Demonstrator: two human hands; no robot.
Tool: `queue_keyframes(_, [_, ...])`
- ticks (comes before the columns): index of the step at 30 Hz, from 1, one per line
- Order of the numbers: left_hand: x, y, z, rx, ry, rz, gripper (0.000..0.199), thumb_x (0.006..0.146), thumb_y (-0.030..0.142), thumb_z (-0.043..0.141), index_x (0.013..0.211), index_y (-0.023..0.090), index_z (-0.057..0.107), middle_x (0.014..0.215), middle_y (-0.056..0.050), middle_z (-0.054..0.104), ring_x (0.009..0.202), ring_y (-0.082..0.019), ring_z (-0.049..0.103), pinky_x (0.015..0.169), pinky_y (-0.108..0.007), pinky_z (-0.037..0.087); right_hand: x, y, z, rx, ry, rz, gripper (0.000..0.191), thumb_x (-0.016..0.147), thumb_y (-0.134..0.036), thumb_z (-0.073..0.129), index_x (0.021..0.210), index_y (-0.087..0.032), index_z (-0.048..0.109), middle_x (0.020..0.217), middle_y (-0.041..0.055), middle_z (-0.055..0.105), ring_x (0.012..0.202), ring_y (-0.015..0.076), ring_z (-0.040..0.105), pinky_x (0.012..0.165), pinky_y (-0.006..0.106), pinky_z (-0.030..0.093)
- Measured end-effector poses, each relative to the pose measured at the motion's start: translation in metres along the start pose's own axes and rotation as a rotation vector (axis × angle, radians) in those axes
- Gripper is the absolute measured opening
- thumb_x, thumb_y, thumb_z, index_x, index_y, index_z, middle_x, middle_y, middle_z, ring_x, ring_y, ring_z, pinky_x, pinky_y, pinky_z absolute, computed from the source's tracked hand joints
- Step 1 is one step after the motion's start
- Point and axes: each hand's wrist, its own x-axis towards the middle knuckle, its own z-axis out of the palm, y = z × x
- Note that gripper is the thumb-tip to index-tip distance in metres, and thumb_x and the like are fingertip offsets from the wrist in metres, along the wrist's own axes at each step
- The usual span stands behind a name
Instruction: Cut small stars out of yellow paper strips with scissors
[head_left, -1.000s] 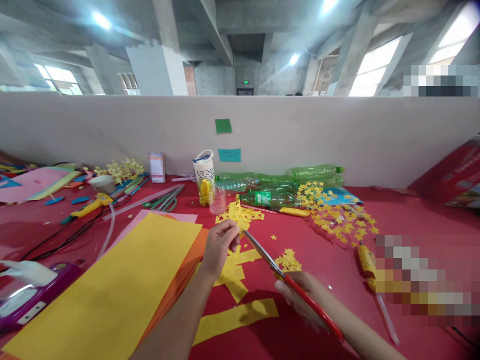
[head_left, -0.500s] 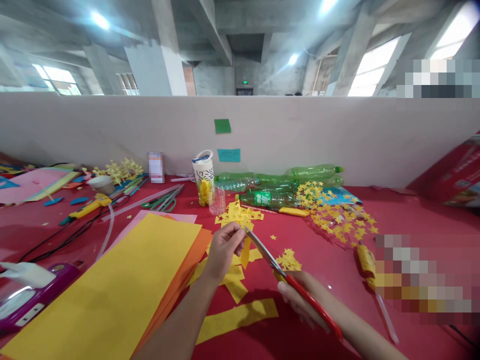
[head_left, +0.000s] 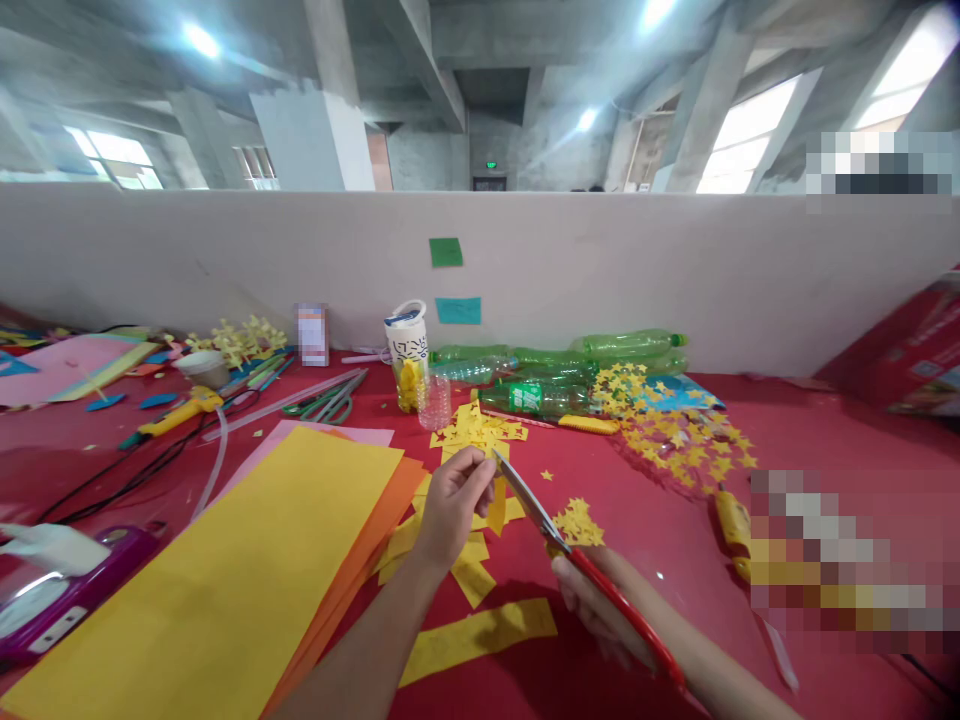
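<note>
My left hand (head_left: 452, 505) pinches a small strip of yellow paper (head_left: 497, 508), which hangs below the fingertips. My right hand (head_left: 600, 600) is closed round the red handles of a pair of scissors (head_left: 536, 510). The blades point up and left, with their tips right at the paper by my left fingers. Below lie several cut pieces of yellow paper and one longer yellow strip (head_left: 480, 636). A small heap of yellow paper stars (head_left: 579, 522) lies beyond the scissors, and a single star (head_left: 547, 475) lies apart from it.
Yellow sheets (head_left: 225, 570) over orange ones lie at left, beside a purple power strip (head_left: 75, 590). Green plastic bottles (head_left: 547, 398) and a white patterned cup (head_left: 409, 340) stand along the partition. More stars (head_left: 675, 430) and a yellow glue gun (head_left: 731, 522) are at right.
My left hand has shifted very slightly to the right with the paper. The scissors' tips have moved slightly upward and right, staying close to the left fingers.
</note>
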Motion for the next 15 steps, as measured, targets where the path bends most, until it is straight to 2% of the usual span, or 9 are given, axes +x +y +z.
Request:
queue_keyframes(4, [0.0001, -0.0024, 0.0008, -0.018, 0.006, -0.011, 0.025, 0.083, 0.034, 0.047, 0.064, 0.017, 0.045, 0.054, 0.004, 0.045, 0.047, -0.007, 0.042, 0.045, -0.019, 0.035, 0.0011, 0.0044, 0.0027, 0.012, 0.009, 0.056, 0.047, 0.077, -0.063, 0.041, 0.063, -0.018, 0.043, 0.038, -0.0096, 0.034, 0.026, 0.0024, 0.030, 0.026, 0.012, 0.023])
queue_keyframes(10, [-0.0002, -0.0037, 0.0015, -0.039, 0.004, -0.008, 0.026, 0.083, 0.032, 0.047, 0.062, 0.016, 0.045, 0.054, 0.004, 0.045, 0.047, -0.007, 0.042, 0.045, -0.019, 0.035, 0.0034, 0.0064, 0.0052, 0.016, -0.004, 0.065, 0.048, 0.076, -0.064, 0.041, 0.062, -0.019, 0.042, 0.035, -0.0104, 0.034, 0.023, 0.0024, 0.029, 0.025, 0.013, 0.020])
queue_keyframes(15, [-0.0004, -0.0031, 0.0015, -0.046, 0.006, -0.016, 0.026, 0.083, 0.032, 0.047, 0.062, 0.016, 0.044, 0.054, 0.004, 0.045, 0.046, -0.007, 0.042, 0.045, -0.019, 0.034, 0.0025, 0.0032, 0.0056, 0.020, -0.010, 0.006, 0.050, 0.074, -0.066, 0.041, 0.059, -0.018, 0.040, 0.034, -0.0107, 0.031, 0.024, 0.0018, 0.027, 0.027, 0.014, 0.018])
